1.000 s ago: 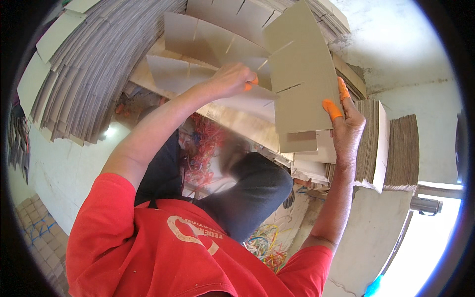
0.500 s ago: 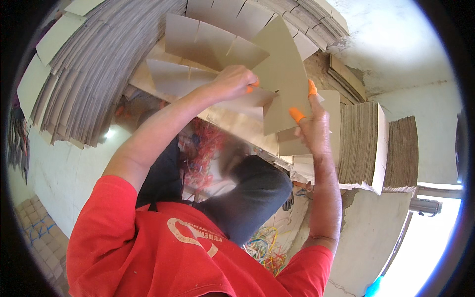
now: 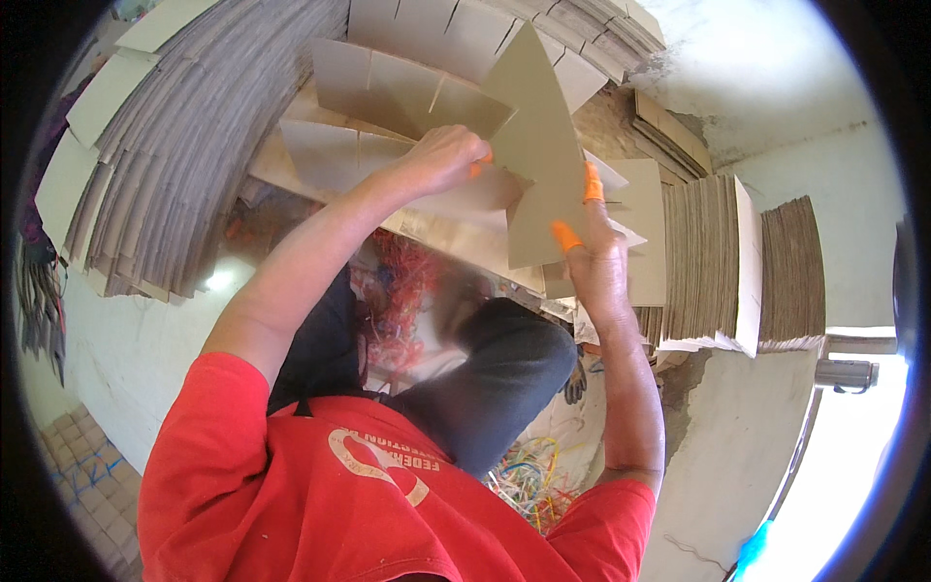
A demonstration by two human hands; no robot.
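Note:
My left hand [image 3: 448, 153], an orange cover on a fingertip, is closed at the edge of a slotted cardboard strip [image 3: 490, 199]. My right hand [image 3: 596, 267], with orange covers on thumb and finger, grips the right edge of a tall cardboard panel [image 3: 543, 126] tilted upright. Strip and panel meet crosswise between my hands; how far one slots into the other is hard to see. Behind them stand more slotted cardboard strips [image 3: 388, 82] on a wooden board [image 3: 388, 221]. Pale cardboard points stick out behind my right fingers.
A tall stack of cardboard sheets [image 3: 194, 145] curves along the left. Further upright stacks [image 3: 698, 262] stand at the right, beside a pale wall [image 3: 805, 175]. Below the board lie tangled red strips [image 3: 400, 291], and coloured straps [image 3: 533, 475] lie near my leg.
My hands, the panel and the strip have shifted slightly left in the picture, while the surroundings have also moved a little. Both hands keep their grip.

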